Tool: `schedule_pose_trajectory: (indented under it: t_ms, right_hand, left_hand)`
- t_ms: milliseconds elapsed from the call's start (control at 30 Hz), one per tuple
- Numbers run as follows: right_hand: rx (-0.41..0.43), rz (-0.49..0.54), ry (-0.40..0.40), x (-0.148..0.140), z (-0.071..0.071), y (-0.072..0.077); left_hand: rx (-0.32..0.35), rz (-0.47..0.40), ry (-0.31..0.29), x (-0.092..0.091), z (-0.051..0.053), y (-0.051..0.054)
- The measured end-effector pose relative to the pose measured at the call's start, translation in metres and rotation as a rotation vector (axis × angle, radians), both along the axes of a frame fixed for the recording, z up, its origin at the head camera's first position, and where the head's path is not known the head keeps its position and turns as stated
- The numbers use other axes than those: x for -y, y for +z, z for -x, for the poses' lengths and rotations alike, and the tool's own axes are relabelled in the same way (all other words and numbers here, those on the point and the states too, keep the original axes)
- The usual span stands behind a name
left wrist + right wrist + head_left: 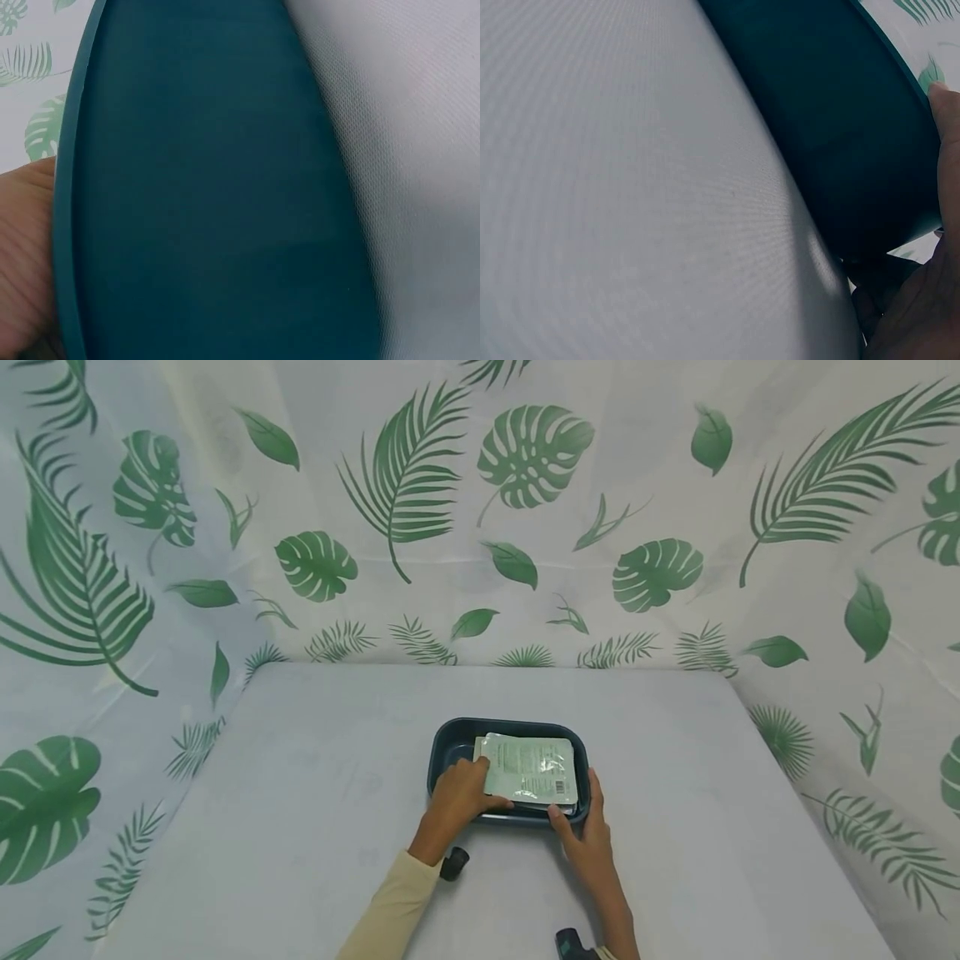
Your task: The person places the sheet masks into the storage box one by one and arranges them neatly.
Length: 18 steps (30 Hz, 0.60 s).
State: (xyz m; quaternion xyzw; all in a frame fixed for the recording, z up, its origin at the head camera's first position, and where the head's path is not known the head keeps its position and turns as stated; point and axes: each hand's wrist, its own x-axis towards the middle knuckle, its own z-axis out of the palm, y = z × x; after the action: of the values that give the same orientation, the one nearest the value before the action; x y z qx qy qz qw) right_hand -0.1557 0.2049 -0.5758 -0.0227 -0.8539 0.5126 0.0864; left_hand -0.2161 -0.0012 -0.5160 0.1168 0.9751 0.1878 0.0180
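A dark blue-green tray (452, 737) lies on the white table, its long side towards me. Inside, against its right part, a small stack of flat pale green packets (528, 767) with fine print lies face up. My left hand (459, 792) reaches over the near rim and grips the packets' near left corner, fingers on the left edge, thumb along the near edge. At the tray's near right corner, my right hand (588, 843) holds the rim, thumb in front and fingers along the right side. The left wrist view shows the tray's outer wall (217, 180) up close.
The white table (300, 793) spreads around the tray. Behind it and at both sides hangs a white cloth (450, 585) printed with green leaves. Each wrist carries a small black device, one at the left wrist (454, 864) and one at the right (572, 943).
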Motion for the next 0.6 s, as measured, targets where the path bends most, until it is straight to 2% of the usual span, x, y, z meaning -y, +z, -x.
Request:
schedule_pose_trajectory:
  t_ms: [233,600]
  right_hand:
    - [0.003,0.002,0.002,-0.0001,0.0010,-0.0003]
    - [-0.006,-0.012,-0.002,0.0008,0.0002,0.0001]
  left_hand:
    - [-0.025,0.009,-0.003,-0.0002,-0.0003,0.0034]
    - [-0.074,0.127,-0.019,0.0005,0.0022,-0.0008]
